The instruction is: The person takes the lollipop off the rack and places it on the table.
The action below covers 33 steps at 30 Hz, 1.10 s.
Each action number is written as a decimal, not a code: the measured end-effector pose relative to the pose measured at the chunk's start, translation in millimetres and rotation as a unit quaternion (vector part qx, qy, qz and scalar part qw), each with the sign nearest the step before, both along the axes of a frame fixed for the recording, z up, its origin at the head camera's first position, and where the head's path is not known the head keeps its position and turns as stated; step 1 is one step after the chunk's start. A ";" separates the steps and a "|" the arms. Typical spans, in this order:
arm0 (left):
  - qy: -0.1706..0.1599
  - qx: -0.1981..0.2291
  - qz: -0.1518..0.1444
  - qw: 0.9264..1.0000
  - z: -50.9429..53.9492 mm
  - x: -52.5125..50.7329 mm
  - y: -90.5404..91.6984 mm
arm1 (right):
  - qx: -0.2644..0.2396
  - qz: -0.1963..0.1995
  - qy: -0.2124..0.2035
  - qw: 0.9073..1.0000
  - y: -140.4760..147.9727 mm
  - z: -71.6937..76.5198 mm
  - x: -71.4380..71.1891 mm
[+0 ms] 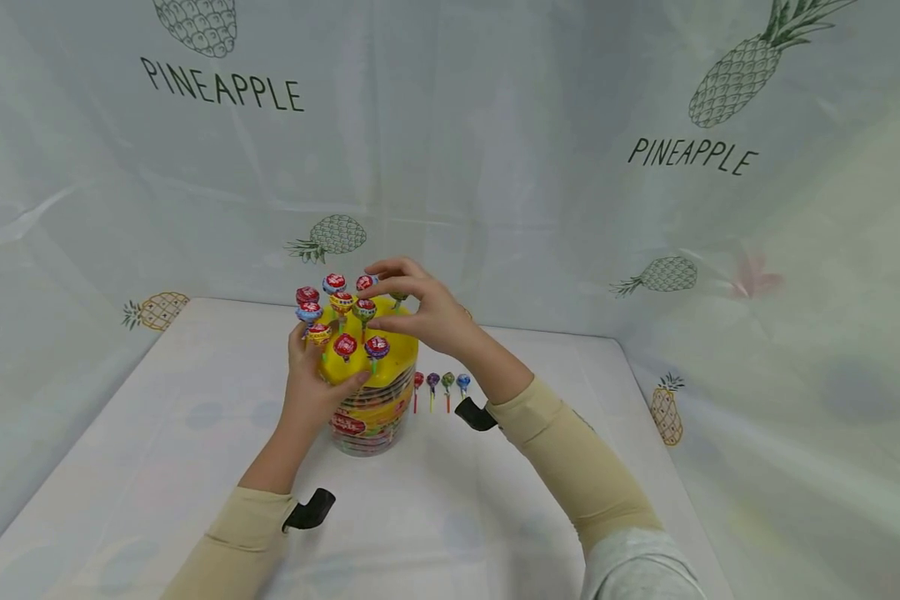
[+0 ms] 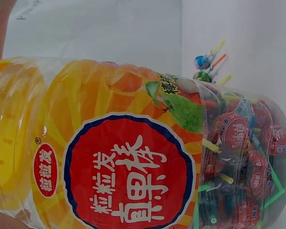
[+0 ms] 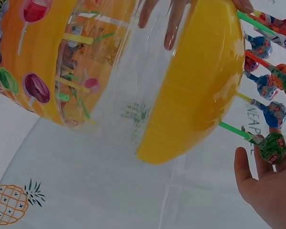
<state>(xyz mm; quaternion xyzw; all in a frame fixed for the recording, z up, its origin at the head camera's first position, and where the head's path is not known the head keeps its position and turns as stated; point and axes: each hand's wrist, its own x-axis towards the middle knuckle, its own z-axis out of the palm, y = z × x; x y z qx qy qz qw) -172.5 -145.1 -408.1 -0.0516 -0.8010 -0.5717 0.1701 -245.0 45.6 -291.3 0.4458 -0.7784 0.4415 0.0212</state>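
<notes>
Grips the clear plastic candy jar (image 1: 367, 423) near its top with the left hand (image 1: 309, 387), laying the thumb along the front of the yellow domed lid (image 1: 399, 354) and wrapping the other fingers round the far left side, seen through the clear neck in the right wrist view. Farther right, pinches a green-wrapped lollipop (image 1: 364, 310) between thumb and forefinger of the right hand (image 1: 431, 315), with the other fingers spread away from it. Stands, as for the jar, upright on the white bench (image 1: 457, 500), left of centre.

Counting from the left, comes to ten lollipops on sticks over the lid, pinched one included: from a red lollipop (image 1: 307, 296), past a yellow-and-red lollipop (image 1: 318, 334) and, farther along, a purple lollipop (image 1: 377, 347), to a second green lollipop (image 1: 398, 296), partly covered by the right hand. Holds more inside the jar, too jumbled to count. Just right of the jar, counts four in a row, lying on the bench: a loose red lollipop (image 1: 417, 380), a loose purple lollipop (image 1: 433, 380), a loose green lollipop (image 1: 447, 380) and a loose blue lollipop (image 1: 462, 381). Includes two black wrist mounts (image 1: 310, 510), one per cuff. Behind, on the hanging cloth (image 1: 495, 167), shows seven pineapple prints.
</notes>
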 end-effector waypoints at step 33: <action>0.007 -0.008 0.010 1.000 -1.0 -0.3 1.9 | -0.252 0.009 -0.093 0.963 76.1 -26.6 2.8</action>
